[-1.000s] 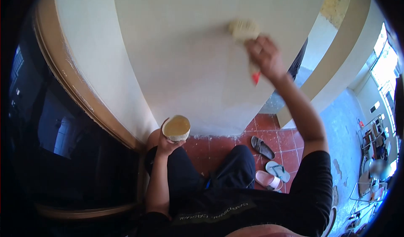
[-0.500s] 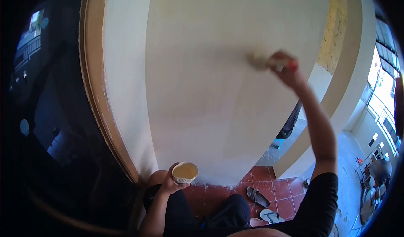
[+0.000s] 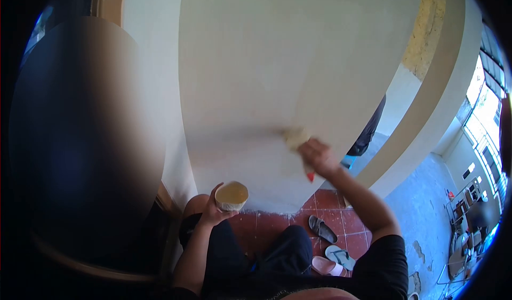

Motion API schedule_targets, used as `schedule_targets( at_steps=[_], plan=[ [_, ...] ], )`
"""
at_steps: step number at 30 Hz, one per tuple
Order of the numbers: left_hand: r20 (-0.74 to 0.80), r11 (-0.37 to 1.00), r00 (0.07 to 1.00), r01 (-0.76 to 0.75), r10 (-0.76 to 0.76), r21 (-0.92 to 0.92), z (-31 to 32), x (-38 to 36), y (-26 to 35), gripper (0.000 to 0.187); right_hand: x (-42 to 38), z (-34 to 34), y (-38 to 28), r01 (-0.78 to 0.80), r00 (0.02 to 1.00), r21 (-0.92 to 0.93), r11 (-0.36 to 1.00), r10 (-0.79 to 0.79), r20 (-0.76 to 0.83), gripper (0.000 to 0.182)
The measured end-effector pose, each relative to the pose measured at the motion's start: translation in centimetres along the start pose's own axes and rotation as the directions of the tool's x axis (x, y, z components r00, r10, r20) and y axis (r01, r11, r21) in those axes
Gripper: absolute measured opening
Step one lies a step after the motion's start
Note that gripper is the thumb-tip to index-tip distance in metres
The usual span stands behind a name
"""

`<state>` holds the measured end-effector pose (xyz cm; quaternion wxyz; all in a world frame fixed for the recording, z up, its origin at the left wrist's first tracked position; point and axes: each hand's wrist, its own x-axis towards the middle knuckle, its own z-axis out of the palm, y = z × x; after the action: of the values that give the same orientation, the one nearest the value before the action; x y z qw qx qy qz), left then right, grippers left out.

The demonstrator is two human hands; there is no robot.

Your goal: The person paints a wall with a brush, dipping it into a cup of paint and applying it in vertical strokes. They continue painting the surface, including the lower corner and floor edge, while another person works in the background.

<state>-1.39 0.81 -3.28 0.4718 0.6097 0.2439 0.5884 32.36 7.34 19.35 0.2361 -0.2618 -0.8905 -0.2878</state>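
My left hand (image 3: 211,212) is closed round a small white bowl (image 3: 232,206), low in front of the wall. Yellowish cream liquid shows inside it, and white smears mark its outside. My right hand (image 3: 319,157) grips a paintbrush (image 3: 296,138) with pale bristles and a red-tipped handle. The bristles are right at the pale wall (image 3: 245,60), low on its right half; hand and brush are blurred by motion.
Several sandals (image 3: 322,229) lie on the red tiled floor (image 3: 272,228) by my knees. A pillar (image 3: 426,118) stands right of the wall. Farther right are stacked things (image 3: 466,220) on blue-grey floor. A dark blurred shape (image 3: 80,140) covers the left side.
My right hand has swept the brush down and to the left along the wall. The bowl sits slightly higher in view. A dark blurred shape has appeared at left.
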Motion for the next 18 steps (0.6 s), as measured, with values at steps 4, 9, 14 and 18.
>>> schedule_targets(
  at_steps=[4,9,14,18],
  plan=[
    [-0.056,0.991,0.989,0.136,-0.137,-0.005,0.0,-1.5,-1.1,0.097,-8.9,8.3,-6.3,-0.326,0.923,0.260,0.909,0.246,0.297,0.013],
    [-0.096,0.976,0.972,0.219,-0.216,0.018,2.0,-0.2,6.1,0.083,-13.3,12.6,-11.8,-0.608,0.794,0.476,0.636,0.493,0.355,0.014],
    [-0.172,0.983,0.970,0.180,-0.169,0.047,4.9,2.4,10.1,0.080,-14.3,15.5,-15.7,-0.763,0.579,0.597,0.248,0.672,0.462,0.016],
    [-0.245,0.976,0.950,0.212,-0.193,0.052,5.0,2.9,10.8,0.087,-14.6,17.1,-16.6,-0.804,0.476,0.589,0.076,0.676,0.563,0.022]
  ],
)
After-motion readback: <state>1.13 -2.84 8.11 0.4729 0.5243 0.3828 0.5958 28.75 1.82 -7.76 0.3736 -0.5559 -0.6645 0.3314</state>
